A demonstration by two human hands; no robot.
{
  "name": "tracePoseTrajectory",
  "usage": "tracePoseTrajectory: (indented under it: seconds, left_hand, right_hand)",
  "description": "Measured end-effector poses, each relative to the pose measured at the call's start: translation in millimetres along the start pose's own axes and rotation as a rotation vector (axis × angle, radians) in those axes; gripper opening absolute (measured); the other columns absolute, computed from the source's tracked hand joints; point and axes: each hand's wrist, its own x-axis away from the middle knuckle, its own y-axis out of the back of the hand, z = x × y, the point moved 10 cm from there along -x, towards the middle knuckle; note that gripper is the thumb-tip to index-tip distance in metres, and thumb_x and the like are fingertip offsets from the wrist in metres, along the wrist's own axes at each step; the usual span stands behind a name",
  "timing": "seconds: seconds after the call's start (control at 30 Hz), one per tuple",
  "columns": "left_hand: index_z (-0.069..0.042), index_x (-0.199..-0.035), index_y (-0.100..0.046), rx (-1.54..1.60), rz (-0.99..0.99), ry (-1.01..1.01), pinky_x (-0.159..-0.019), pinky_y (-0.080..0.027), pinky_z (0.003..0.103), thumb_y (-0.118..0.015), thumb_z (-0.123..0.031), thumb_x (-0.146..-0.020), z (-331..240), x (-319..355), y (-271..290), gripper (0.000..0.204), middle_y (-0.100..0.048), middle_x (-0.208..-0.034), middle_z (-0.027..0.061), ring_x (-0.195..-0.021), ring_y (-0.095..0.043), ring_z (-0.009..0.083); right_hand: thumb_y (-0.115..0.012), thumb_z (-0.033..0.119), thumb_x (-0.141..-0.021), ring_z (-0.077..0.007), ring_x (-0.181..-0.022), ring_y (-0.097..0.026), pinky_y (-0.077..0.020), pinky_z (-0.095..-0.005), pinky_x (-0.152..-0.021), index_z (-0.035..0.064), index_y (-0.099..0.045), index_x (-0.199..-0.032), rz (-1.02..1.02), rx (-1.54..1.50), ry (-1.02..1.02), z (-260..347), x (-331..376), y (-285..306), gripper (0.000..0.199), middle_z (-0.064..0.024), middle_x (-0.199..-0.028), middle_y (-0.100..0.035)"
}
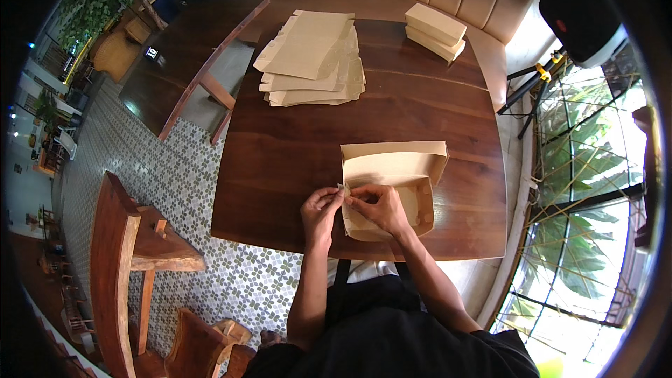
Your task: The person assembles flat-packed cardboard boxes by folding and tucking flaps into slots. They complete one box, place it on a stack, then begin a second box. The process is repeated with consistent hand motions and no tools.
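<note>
A brown cardboard box [413, 194] stands near the front edge of the wooden table, its lid raised at the back. At the box's left side, my left hand [322, 211] pinches a small cardboard flap between thumb and fingers. My right hand [378, 206] reaches over the box's near left part, its fingers closed on the same left edge, close to the left fingertips. The flap itself is mostly covered by my fingers. Part of the box's inside is hidden behind my right hand.
A stack of flat cardboard blanks [308, 49] lies at the table's far left. Two closed cardboard boxes [435, 30] are piled at the far right. The wooden table [280, 154] borders a brown padded bench [392, 0]. Wooden chairs [115, 266] stand to the left.
</note>
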Motion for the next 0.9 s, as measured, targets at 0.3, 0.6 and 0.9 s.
tracePoseTrajectory:
  seconds: [0.3,0.6,0.9]
  left_hand:
    - [0.005,-0.123,-0.070,-0.269,0.054,-0.160,-0.087,-0.056,0.027,-0.073,-0.012,-0.100,-29.0,9.8,-12.0,0.029,-0.077,-0.108,0.0129,-0.099,-0.071,0.0131]
    - [0.004,-0.105,-0.074,-0.766,-0.021,-0.358,-0.077,-0.059,0.036,-0.075,-0.011,-0.093,-60.7,12.1,-36.3,0.019,-0.077,-0.095,0.0189,-0.087,-0.077,0.0257]
    - [0.000,-0.094,-0.072,-0.896,-0.125,-0.617,-0.070,-0.057,0.042,-0.075,-0.006,-0.087,-76.2,20.6,-45.4,0.010,-0.072,-0.085,0.0170,-0.078,-0.073,0.0349]
  right_hand:
    - [-0.079,0.022,-0.095,-0.0104,-0.080,-0.070,-0.0567,-0.0253,-0.073,-0.0040,-0.076,-0.110,0.106,-0.476,-0.220,-31.0,-13.0,-20.0,0.031,-0.0079,-0.089,-0.077]
    - [-0.069,0.018,-0.099,-0.0114,-0.079,-0.071,-0.0573,-0.0259,-0.073,-0.0038,-0.069,-0.103,0.024,-0.129,-0.133,-21.8,-19.6,-14.5,0.022,-0.0085,-0.088,-0.076]
    - [-0.069,0.019,-0.100,-0.0138,-0.084,-0.075,-0.0602,-0.0286,-0.075,-0.0053,-0.069,-0.111,-0.018,-0.065,-0.053,-4.1,-11.3,-6.4,0.027,-0.0130,-0.091,-0.077]
